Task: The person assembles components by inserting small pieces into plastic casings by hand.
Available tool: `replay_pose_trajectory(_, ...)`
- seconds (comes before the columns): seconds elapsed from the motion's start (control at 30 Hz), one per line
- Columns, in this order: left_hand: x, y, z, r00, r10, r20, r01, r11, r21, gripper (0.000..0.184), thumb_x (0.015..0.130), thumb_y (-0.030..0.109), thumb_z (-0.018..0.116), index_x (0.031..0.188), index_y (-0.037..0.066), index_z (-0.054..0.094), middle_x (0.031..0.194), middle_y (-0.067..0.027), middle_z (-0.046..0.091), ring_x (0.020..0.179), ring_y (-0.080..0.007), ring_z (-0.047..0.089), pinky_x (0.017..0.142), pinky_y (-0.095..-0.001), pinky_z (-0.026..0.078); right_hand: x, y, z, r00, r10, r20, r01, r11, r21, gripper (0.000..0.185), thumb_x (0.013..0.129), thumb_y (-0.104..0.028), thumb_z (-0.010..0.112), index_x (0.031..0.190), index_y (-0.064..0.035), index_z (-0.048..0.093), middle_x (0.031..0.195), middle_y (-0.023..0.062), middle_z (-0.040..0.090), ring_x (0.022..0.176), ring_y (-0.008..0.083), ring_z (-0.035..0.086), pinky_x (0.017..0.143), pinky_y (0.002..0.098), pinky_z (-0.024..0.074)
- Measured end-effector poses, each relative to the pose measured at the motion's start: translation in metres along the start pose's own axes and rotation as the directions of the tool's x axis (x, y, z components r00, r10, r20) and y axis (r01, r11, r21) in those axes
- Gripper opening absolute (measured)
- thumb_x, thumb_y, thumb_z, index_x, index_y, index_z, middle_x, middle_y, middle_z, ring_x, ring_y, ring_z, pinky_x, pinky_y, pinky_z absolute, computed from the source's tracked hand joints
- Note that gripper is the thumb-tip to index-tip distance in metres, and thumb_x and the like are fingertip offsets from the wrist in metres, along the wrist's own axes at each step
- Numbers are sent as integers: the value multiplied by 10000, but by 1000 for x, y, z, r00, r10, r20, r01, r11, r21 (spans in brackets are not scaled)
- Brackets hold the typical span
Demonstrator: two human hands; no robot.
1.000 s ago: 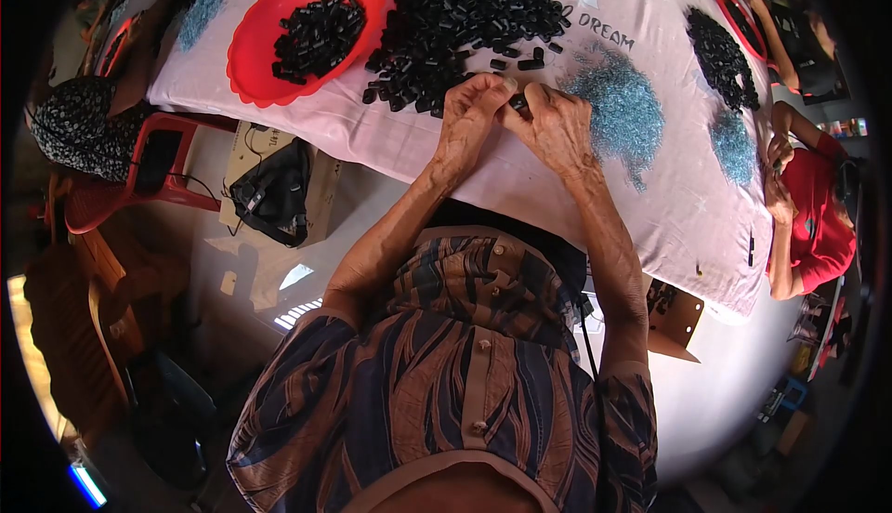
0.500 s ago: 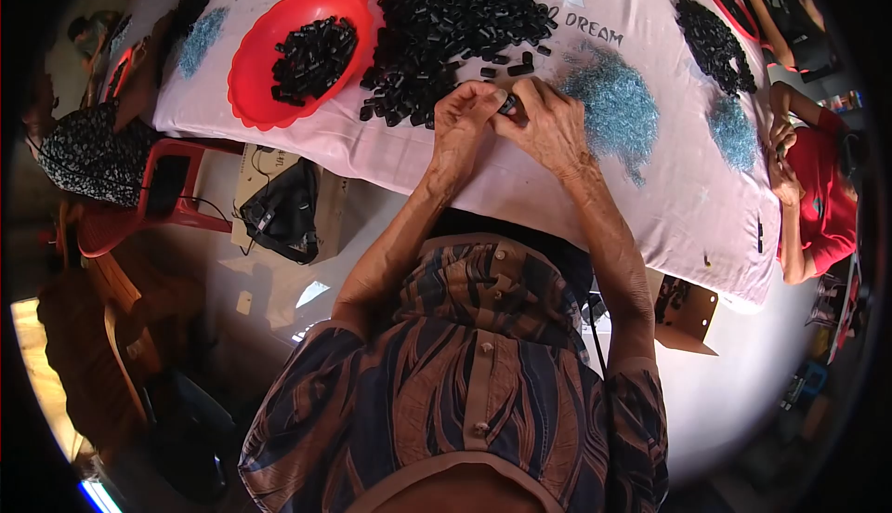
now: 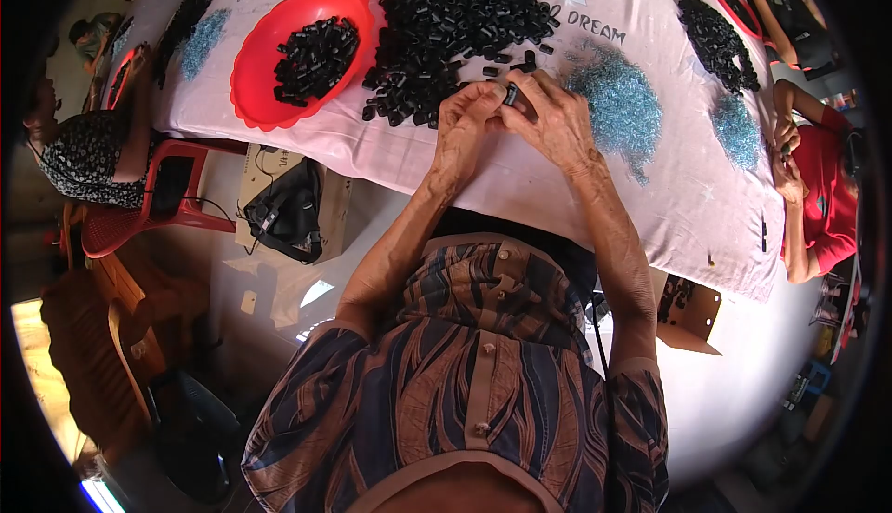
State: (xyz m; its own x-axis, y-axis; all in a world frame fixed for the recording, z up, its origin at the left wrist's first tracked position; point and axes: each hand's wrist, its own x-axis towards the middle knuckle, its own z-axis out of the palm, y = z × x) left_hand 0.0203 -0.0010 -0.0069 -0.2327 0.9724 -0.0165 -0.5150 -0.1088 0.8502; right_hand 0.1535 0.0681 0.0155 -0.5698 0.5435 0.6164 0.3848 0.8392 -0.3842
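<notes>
Both hands meet above the near edge of the pink cloth. A small black piece point(image 3: 510, 95) shows between their fingertips. My left hand point(image 3: 466, 121) is closed in a pinch against the piece's left side. My right hand point(image 3: 555, 123) has its fingers bent around the other side of the same piece. Just beyond them lies a large pile of black pieces point(image 3: 455, 25), with a few loose ones near the fingers. To the right of my right hand is a heap of small bluish clear bits point(image 3: 618, 109). A red basin point(image 3: 255, 67) at the left holds more black pieces.
The pink cloth point(image 3: 678, 206) covers the table. A person in red point(image 3: 827, 197) works at the right edge, beside another black pile point(image 3: 715, 44) and bluish heap point(image 3: 736, 132). Someone in a patterned top point(image 3: 93, 160) sits at the left near a red chair point(image 3: 177, 188).
The black piece between my fingertips now shows more clearly and stands more upright. The view has shifted, moving the basin slightly lower. The person at the left has come further into view.
</notes>
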Motion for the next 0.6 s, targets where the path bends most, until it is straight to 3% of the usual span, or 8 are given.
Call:
replay_pose_trajectory(0.33,-1,1,1,1000,15,-19,-14,1000,24,182,917,142,549,894,-15,638,832,-73,674,751,-131,633,689,-253,513,0,1,3,1000,1,28,-4,996,87,376,698,-138,722,1050,-90,599,818,64,598,622,252,640,528,355,529)
replay_pose_trajectory(0.5,-2,5,4,999,-11,-40,8,996,-90,176,919,147,562,890,-7,642,823,-64,675,744,-117,630,687,-247,511,1,0,2,1000,9,20,-11,995,102,363,700,-141,731,1036,-97,599,803,51,591,600,232,638,517,343,529)
replay_pose_trajectory(0.6,-1,1,1,1000,5,-13,-5,1000,-29,170,920,150,577,883,-2,645,823,-58,676,745,-115,629,688,-244,511,1,1,2,1000,-14,25,12,996,85,363,705,-138,736,1039,-96,601,805,48,594,595,214,644,519,334,532)
